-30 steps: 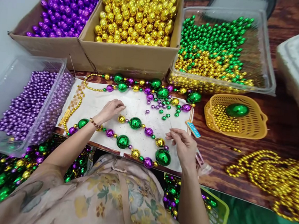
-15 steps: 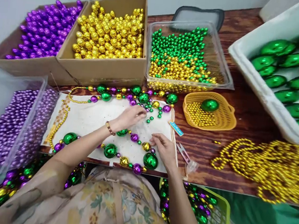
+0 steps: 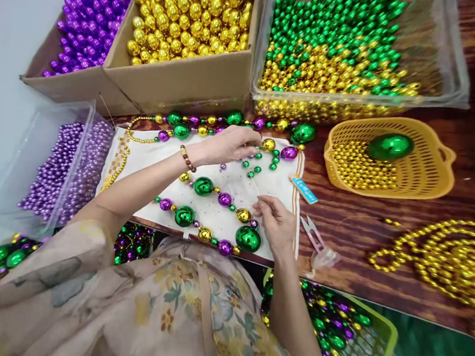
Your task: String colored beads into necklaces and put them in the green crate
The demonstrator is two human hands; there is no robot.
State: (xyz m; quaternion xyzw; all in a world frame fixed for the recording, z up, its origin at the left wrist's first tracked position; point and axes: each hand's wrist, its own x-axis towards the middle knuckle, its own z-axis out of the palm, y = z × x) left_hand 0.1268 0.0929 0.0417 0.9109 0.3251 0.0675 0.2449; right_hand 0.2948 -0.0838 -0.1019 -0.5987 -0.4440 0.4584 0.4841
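Bent over the back bead garland [image 3: 202, 130] is my left hand [image 3: 236, 144], fingers curled down and thumb tucked in; whatever is between its fingertips is hidden. My right hand [image 3: 276, 220] pinches a thin pale thread [image 3: 254, 184], possibly a needle, that slants up toward small green beads [image 3: 257, 170] lying loose on the white cloth [image 3: 172, 164]. Close to my right hand, a garland of green, purple and gold beads curves along the front of the cloth, with a large green bead [image 3: 248, 238] at its bend.
Boxes of purple beads [image 3: 88, 26] and gold beads [image 3: 189, 18] stand behind, beside a clear tub [image 3: 456, 103]. An orange basket [image 3: 429, 167], a blue-labelled strip [image 3: 305, 190], thread snips [image 3: 312, 233] and gold bead strings [image 3: 442, 257] lie right. A clear purple-bead bin [image 3: 16, 181] stands left.
The view has shifted closer to the table. My left hand has moved up and back over the rear garland. A thin thread now shows at my right fingertips.
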